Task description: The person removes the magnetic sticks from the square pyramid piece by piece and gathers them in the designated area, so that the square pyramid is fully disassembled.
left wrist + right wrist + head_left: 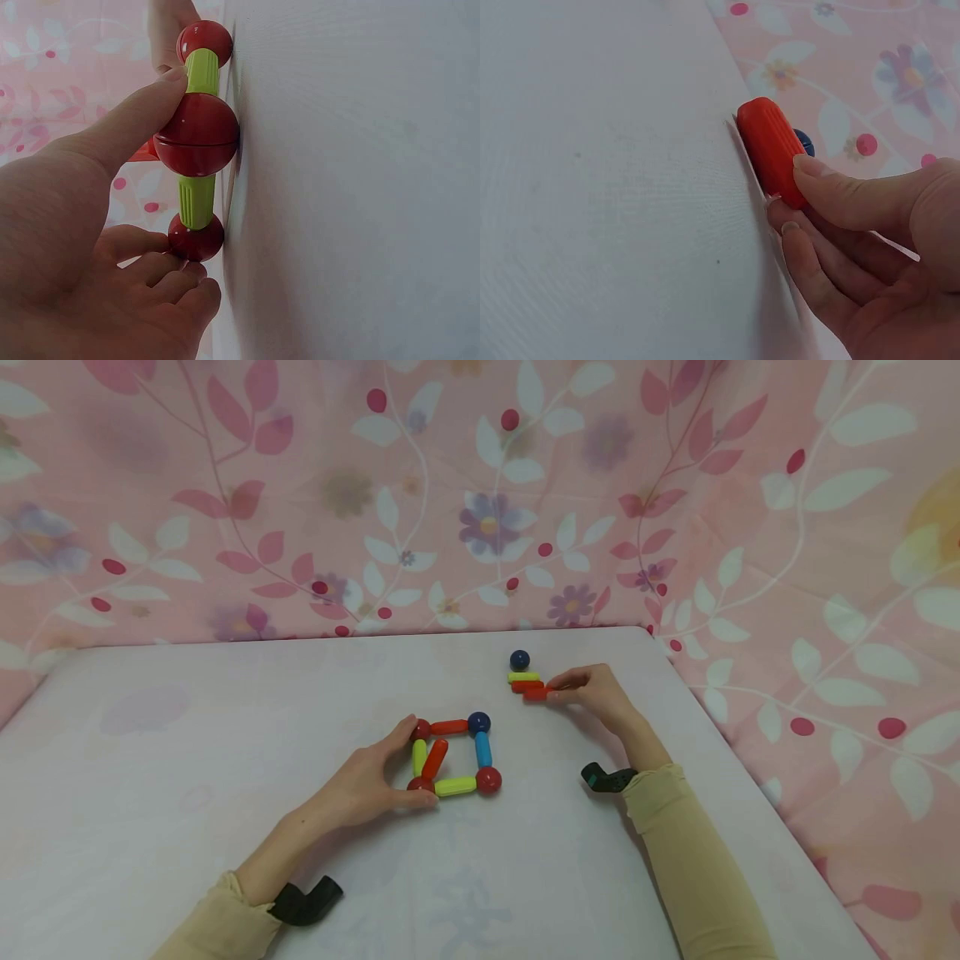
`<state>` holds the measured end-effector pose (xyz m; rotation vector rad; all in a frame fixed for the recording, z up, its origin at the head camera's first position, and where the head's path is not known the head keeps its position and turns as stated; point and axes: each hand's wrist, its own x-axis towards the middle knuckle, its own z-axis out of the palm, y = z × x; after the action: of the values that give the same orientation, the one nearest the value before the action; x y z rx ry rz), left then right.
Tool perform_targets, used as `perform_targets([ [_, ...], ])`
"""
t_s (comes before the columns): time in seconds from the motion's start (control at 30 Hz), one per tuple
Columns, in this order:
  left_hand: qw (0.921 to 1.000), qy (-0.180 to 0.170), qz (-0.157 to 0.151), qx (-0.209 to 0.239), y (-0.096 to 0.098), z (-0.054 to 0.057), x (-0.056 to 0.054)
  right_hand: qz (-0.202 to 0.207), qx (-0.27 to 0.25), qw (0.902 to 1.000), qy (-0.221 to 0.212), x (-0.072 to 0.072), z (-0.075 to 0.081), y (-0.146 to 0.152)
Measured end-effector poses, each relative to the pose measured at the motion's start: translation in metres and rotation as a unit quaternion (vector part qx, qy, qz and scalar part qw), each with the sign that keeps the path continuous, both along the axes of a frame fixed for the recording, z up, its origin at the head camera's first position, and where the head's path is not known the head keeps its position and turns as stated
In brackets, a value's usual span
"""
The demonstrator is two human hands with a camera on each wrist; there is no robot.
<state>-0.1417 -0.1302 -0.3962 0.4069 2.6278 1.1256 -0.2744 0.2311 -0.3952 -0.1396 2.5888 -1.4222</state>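
Note:
My left hand (pixel 358 787) holds the left side of a square built from magnetic rods and balls, thumb at the near red ball (pixel 196 135) and fingertips at the far red ball (pixel 196 238). The square has three red balls, a navy ball (pixel 478 722), a blue rod (pixel 483 750), a red rod (pixel 450 727) and two lime rods (pixel 456 787). Another red rod (pixel 435 758) slants up from the near left ball. At the back right, my right hand (pixel 598 695) pinches a loose red rod (pixel 769 146) between thumb and fingers, low over the table.
Beside the right fingertips lie a second loose red rod (pixel 527 686), a lime rod (pixel 523 677) and a navy ball (pixel 519 660), close to the table's back edge. A floral cloth (pixel 450 510) hangs behind the white-covered table (pixel 187 760). Each wrist carries a black camera (pixel 307 902).

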Motion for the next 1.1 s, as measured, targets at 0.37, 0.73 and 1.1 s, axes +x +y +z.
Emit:
perform_targets([
  [0.37, 1.0, 0.0, -0.001, 0.0, 0.0003, -0.0004, 0.0001, 0.008, 0.028, 0.9995, 0.015, 0.0006, -0.0057, -0.0017],
  [0.73, 1.0, -0.001, -0.002, 0.006, -0.0003, -0.0003, -0.0003, 0.01, 0.021, 0.9997, 0.005, 0.0029, -0.0024, -0.005],
  [1.1, 1.0, -0.005, 0.0, 0.008, -0.0003, -0.0006, -0.0003, 0.013, 0.016, 0.9998, 0.001, 0.0028, -0.0029, -0.0041],
])
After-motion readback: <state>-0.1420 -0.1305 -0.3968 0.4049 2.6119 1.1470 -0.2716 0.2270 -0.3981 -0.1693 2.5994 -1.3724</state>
